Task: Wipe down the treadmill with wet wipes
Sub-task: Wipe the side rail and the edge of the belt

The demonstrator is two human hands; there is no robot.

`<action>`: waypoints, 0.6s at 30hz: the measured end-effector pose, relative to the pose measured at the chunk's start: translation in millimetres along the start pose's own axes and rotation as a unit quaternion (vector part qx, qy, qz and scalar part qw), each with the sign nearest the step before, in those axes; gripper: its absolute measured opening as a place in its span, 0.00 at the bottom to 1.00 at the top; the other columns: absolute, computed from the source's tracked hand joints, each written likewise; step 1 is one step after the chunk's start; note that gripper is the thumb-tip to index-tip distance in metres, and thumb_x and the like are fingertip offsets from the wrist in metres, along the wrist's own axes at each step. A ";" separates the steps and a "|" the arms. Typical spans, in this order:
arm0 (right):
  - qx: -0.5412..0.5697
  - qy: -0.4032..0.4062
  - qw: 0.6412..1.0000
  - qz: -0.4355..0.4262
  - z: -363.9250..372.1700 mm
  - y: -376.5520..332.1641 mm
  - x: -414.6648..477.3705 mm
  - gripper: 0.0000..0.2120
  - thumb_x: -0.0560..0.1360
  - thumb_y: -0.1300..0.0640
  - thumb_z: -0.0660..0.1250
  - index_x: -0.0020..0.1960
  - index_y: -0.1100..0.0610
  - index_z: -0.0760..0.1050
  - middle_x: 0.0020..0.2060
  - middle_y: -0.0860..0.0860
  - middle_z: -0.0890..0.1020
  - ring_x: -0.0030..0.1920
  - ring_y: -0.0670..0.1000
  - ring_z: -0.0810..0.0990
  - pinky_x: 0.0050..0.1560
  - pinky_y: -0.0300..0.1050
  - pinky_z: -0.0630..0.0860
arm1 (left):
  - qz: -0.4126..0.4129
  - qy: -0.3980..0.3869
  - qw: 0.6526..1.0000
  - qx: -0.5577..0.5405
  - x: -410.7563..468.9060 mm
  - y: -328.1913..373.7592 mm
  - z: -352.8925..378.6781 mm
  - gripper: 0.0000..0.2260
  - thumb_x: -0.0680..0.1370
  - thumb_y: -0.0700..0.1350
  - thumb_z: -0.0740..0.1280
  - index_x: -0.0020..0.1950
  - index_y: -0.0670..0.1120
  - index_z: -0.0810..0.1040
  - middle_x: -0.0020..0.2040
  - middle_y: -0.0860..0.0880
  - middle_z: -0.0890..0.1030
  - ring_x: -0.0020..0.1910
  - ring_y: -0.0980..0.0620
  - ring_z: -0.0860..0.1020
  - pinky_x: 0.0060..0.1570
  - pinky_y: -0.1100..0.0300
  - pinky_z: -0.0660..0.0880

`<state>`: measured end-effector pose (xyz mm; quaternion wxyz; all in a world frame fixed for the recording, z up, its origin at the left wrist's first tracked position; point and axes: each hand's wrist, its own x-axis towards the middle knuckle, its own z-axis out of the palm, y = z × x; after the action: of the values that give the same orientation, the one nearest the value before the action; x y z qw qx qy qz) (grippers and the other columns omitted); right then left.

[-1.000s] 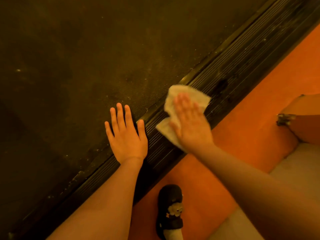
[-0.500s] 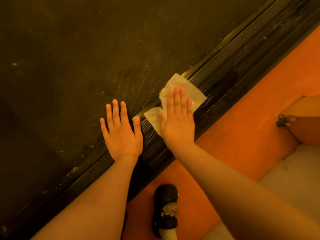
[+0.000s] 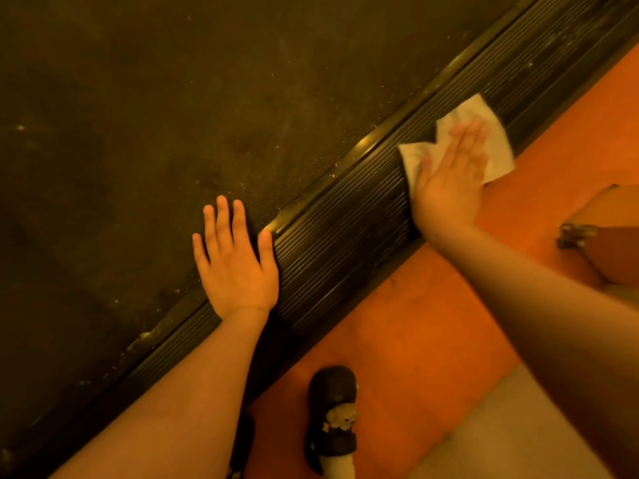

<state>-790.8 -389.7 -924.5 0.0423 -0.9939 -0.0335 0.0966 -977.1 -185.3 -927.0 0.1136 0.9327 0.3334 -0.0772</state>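
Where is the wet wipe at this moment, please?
In the head view the wet wipe lies upper right, pressed flat under the right hand on the treadmill's ribbed side rail, beside the orange floor.

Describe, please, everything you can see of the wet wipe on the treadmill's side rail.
The wet wipe is a thin, whitish, rumpled sheet spread flat across the treadmill's ribbed black side rail. The right hand presses on it with straight fingers and covers its middle, so only the corners show at the left and upper right. Its lower right corner reaches the rail's outer edge beside the orange floor.
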 end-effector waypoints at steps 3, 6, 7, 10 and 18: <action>0.008 -0.012 0.997 -0.079 20.0 -49.3 -78.4 0.34 0.79 0.45 0.43 0.77 0.67 0.49 0.76 0.66 0.51 0.77 0.62 0.49 0.76 0.58 0.49 | 0.000 -0.002 1.000 0.002 0.8 -0.6 -0.1 0.29 0.81 0.59 0.42 0.80 0.47 0.54 0.80 0.48 0.52 0.79 0.49 0.48 0.77 0.46 0.49; 0.006 -0.011 0.991 -0.135 32.1 -66.7 -119.4 0.36 0.79 0.43 0.48 0.77 0.65 0.49 0.77 0.64 0.52 0.78 0.61 0.49 0.77 0.57 0.48 | 0.000 -0.001 1.000 0.000 0.8 -0.9 -0.3 0.29 0.81 0.59 0.41 0.80 0.47 0.54 0.80 0.48 0.52 0.79 0.49 0.48 0.77 0.46 0.49; 0.007 -0.012 0.987 -0.162 32.8 -62.5 -117.0 0.36 0.79 0.42 0.48 0.78 0.65 0.49 0.77 0.63 0.52 0.78 0.60 0.49 0.77 0.56 0.48 | 0.001 -0.001 1.000 -0.001 0.9 -0.6 -0.3 0.29 0.81 0.59 0.42 0.79 0.47 0.54 0.80 0.48 0.53 0.79 0.49 0.48 0.77 0.46 0.49; 0.005 -0.007 0.971 -0.239 28.9 -40.8 -89.4 0.34 0.80 0.41 0.47 0.78 0.63 0.50 0.77 0.61 0.53 0.78 0.57 0.49 0.77 0.54 0.47 | 0.003 0.000 1.000 -0.004 0.5 -0.6 -0.9 0.30 0.81 0.59 0.41 0.79 0.47 0.54 0.80 0.48 0.53 0.79 0.49 0.48 0.77 0.46 0.49; 0.006 0.037 0.998 -0.058 10.4 3.4 -10.0 0.35 0.80 0.42 0.43 0.78 0.64 0.45 0.78 0.61 0.48 0.78 0.57 0.45 0.77 0.54 0.44 | 0.002 0.004 1.000 -0.008 -0.3 -1.9 -0.7 0.30 0.81 0.59 0.41 0.79 0.46 0.55 0.80 0.47 0.53 0.79 0.49 0.48 0.77 0.45 0.50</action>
<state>-802.4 -392.9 -933.1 0.0551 -0.9928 -0.0890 0.0578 -978.5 -183.9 -926.6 0.1196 0.9329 0.3323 -0.0708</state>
